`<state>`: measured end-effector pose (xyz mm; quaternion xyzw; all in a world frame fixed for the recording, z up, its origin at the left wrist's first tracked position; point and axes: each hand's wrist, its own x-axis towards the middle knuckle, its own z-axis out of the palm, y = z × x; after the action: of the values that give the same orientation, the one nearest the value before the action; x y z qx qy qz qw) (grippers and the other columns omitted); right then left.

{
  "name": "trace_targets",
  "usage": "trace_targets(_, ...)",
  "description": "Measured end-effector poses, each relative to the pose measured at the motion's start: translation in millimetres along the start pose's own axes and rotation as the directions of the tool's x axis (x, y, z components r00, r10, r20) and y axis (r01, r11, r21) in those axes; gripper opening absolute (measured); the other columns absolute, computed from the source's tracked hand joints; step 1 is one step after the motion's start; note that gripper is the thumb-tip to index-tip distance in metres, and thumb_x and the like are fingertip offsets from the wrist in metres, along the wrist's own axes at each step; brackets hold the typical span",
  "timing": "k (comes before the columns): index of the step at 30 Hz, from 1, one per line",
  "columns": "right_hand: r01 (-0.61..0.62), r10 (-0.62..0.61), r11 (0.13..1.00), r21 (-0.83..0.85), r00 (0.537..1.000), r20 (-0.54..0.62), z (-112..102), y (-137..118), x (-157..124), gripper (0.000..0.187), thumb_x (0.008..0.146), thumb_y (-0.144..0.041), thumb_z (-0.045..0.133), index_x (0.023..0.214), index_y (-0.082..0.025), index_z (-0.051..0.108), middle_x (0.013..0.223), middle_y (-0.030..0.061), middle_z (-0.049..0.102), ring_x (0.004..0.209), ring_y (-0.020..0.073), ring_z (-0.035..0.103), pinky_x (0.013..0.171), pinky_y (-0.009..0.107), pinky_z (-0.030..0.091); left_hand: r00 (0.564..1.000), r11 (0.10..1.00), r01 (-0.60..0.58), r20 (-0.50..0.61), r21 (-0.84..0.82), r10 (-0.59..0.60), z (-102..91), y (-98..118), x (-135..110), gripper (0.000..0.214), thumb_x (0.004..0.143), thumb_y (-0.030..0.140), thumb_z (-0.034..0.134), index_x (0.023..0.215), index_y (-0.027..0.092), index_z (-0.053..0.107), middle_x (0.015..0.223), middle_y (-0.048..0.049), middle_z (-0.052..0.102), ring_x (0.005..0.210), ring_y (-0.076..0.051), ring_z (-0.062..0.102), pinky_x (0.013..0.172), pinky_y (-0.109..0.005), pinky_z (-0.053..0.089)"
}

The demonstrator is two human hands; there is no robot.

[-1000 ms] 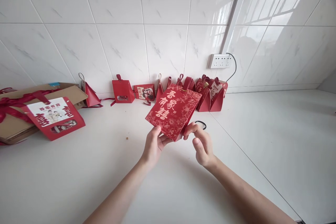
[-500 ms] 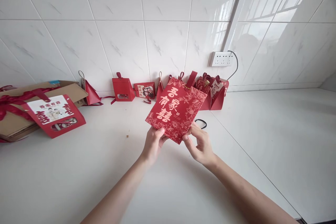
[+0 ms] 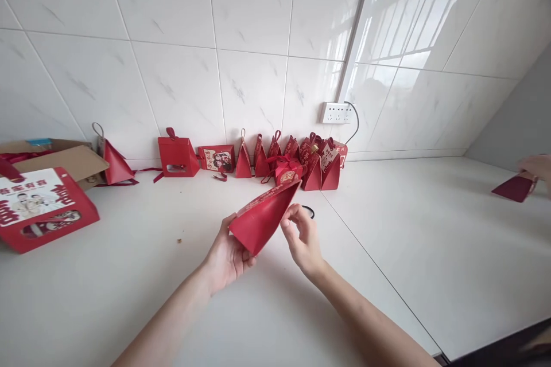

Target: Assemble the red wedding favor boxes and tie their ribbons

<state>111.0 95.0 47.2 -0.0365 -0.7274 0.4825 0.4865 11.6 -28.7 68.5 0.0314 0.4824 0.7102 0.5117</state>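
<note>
The folded red box (image 3: 264,221) is held tilted above the white counter (image 3: 129,275), with a plain red side turned toward the viewer and a printed face seen obliquely along its upper edge. Its lower left end is set in the left hand (image 3: 228,261), between the thumb and the other fingers: the thumb is placed at the upper left corner, and the other fingers are curled beneath the lower part, so that the box is gripped and supported from below. The right edge of the box is met, or very nearly met, by the right hand (image 3: 303,241), whose thumb and forefinger are bent toward each other with only a small gap; whether the edge is pinched between these 2 digits cannot be told. A black loop (image 3: 312,212) is seen on the counter just beyond the right hand. Behind the held box, a bow-tied red box (image 3: 287,172) is partly covered. Further red boxes are ranged along the tiled wall (image 3: 253,23). At far right, a dark red piece (image 3: 512,188) is held by a co-worker's hand (image 3: 537,167). At far left, a windowed red box (image 3: 88,215) is placed before a cardboard box (image 3: 81,164).
</note>
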Motion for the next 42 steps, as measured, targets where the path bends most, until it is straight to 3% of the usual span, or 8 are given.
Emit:
trace_targets(6, -0.216, 0.218, 0.96, 0.178, 0.976, 0.005, 0, 2, 4, 0.05, 0.086, -0.066, 0.042, 0.067, -0.02, 0.046, 0.066, 0.0002, 0.048, 0.062, 0.0139, 0.047, 0.061, 0.03, 0.045, 0.991, 0.991, -0.13, -0.034, 0.034, 0.131, -0.5, -5, 4, 0.037, 0.08, 0.054, 0.055, 0.09, 0.018, 0.062, 0.073, -0.0051, 0.065, 0.055, -0.015, 0.059, 0.049, -0.025, 0.049)
trace_targets(15, -0.351, 0.38, 0.886, 0.303, 0.924, -0.042, -5, 7, 3, 0.049, 0.08, -0.067, 0.051, 0.079, -0.019, 0.06, 0.08, 0.0059, 0.061, 0.072, 0.019, 0.057, 0.062, 0.034, 0.051, 0.879, 0.874, -0.478, 0.062, 0.088, 0.474, -3.2, -5, 1, 0.044, 0.072, 0.049, 0.062, 0.103, 0.018, 0.058, 0.109, -0.009, 0.067, 0.099, -0.026, 0.063, 0.08, -0.035, 0.051)
trace_targets(23, -0.384, 0.386, 0.878, 0.287, 0.921, 0.051, -7, 7, -1, 0.051, 0.083, -0.059, 0.056, 0.052, -0.02, 0.044, 0.048, -0.003, 0.038, 0.048, 0.0113, 0.039, 0.048, 0.027, 0.037, 0.988, 0.985, -0.145, -0.033, 0.097, 0.148, -4.6, 1, 6, 0.046, 0.077, 0.061, 0.05, 0.091, 0.018, 0.062, 0.07, -0.0037, 0.062, 0.053, -0.015, 0.055, 0.044, -0.024, 0.043)
trace_targets(27, -0.415, 0.429, 0.854, 0.313, 0.903, 0.027, -7, 13, 0, 0.049, 0.083, -0.053, 0.055, 0.049, -0.02, 0.04, 0.049, -0.0033, 0.037, 0.048, 0.0104, 0.035, 0.048, 0.027, 0.035, 0.97, 0.963, -0.23, -0.048, 0.143, 0.239, -6.1, -2, 10, 0.049, 0.075, 0.061, 0.051, 0.095, 0.017, 0.06, 0.074, -0.0052, 0.062, 0.058, -0.016, 0.057, 0.046, -0.024, 0.044)
trace_targets(29, -0.425, 0.443, 0.835, 0.351, 0.896, 0.031, -8, 16, 2, 0.04, 0.079, -0.05, 0.055, 0.054, -0.02, 0.045, 0.055, -0.001, 0.046, 0.053, 0.0119, 0.041, 0.051, 0.027, 0.038, 0.899, 0.887, -0.418, -0.053, 0.196, 0.435, -6.0, -5, 8, 0.048, 0.075, 0.057, 0.054, 0.102, 0.018, 0.057, 0.085, -0.0059, 0.062, 0.069, -0.018, 0.06, 0.055, -0.026, 0.049)
trace_targets(34, -0.456, 0.561, 0.734, 0.504, 0.824, -0.071, -2, 19, 6, 0.025, 0.062, -0.042, 0.062, 0.059, -0.021, 0.049, 0.064, -0.001, 0.054, 0.062, 0.0143, 0.047, 0.058, 0.027, 0.044, 0.586, 0.485, -0.73, 0.076, 0.481, 0.807, -10.0, -11, 5, 0.046, 0.073, 0.045, 0.062, 0.109, 0.017, 0.056, 0.091, -0.0061, 0.058, 0.083, -0.019, 0.059, 0.073, -0.031, 0.052)
trace_targets(39, -0.395, 0.573, 0.654, 0.645, 0.816, -0.082, 4, 11, 6, 0.022, 0.067, -0.043, 0.055, 0.064, -0.022, 0.053, 0.068, -0.0007, 0.058, 0.064, 0.0156, 0.052, 0.059, 0.028, 0.045, 0.011, -0.275, -0.797, 0.468, 0.538, 0.884, -17.4, -17, 7, 0.053, 0.066, 0.03, 0.065, 0.117, 0.018, 0.054, 0.094, -0.0067, 0.054, 0.085, -0.021, 0.056, 0.071, -0.032, 0.053)
trace_targets(42, -0.304, 0.483, 0.709, 0.637, 0.867, -0.123, 3, 4, 7, 0.023, 0.072, -0.043, 0.052, 0.062, -0.022, 0.053, 0.067, 0.0006, 0.061, 0.061, 0.0169, 0.055, 0.059, 0.03, 0.046, -0.142, -0.517, -0.696, 0.61, 0.499, 0.78, -20.9, -20, 8, 0.071, 0.066, 0.026, 0.064, 0.133, 0.018, 0.043, 0.104, -0.0112, 0.055, 0.091, -0.024, 0.056, 0.073, -0.034, 0.055)
